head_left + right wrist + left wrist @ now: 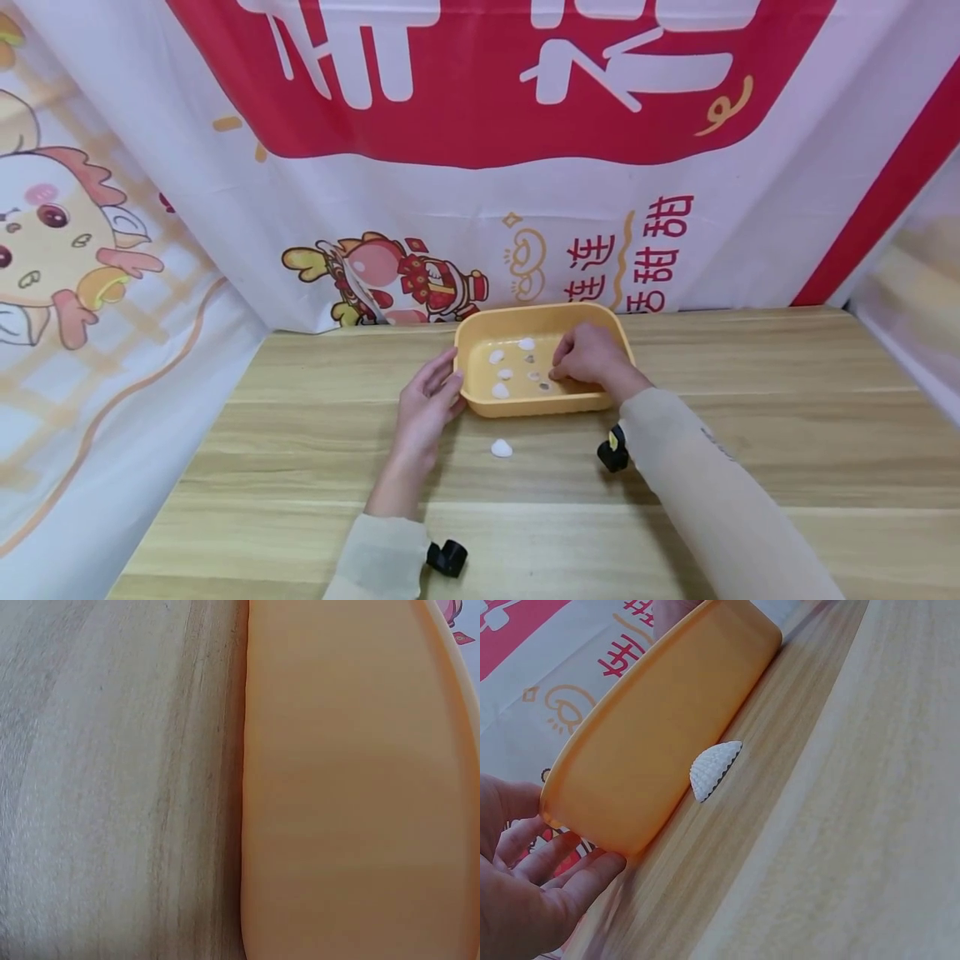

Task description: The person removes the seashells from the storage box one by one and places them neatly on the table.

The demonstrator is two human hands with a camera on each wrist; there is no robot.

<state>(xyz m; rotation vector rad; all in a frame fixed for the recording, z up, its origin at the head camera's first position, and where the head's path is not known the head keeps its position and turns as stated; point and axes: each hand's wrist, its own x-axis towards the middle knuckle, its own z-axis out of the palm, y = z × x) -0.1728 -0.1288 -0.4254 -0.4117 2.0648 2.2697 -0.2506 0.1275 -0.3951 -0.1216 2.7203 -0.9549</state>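
A shallow yellow plastic basin (551, 406) holds several small pale seashells, among them a white shell (500, 391) near its front left corner. My left hand (427, 408) holds the basin's left end; in the left wrist view its fingers (544, 862) lie about the corner. My right hand (592, 358) reaches inside the basin at the right, thumb and fingers bent down toward the floor beside a small dark shell (544, 386). Whether its fingertips pinch anything is too small to tell. A ribbed white shell (714, 769) lies on the table before the basin.
The wooden table (315, 467) runs under everything. Behind the basin hangs a printed cloth (420, 200), with more cloth at the left. The basin's outer wall (360, 780) fills much of the right wrist view and hides the right hand there.
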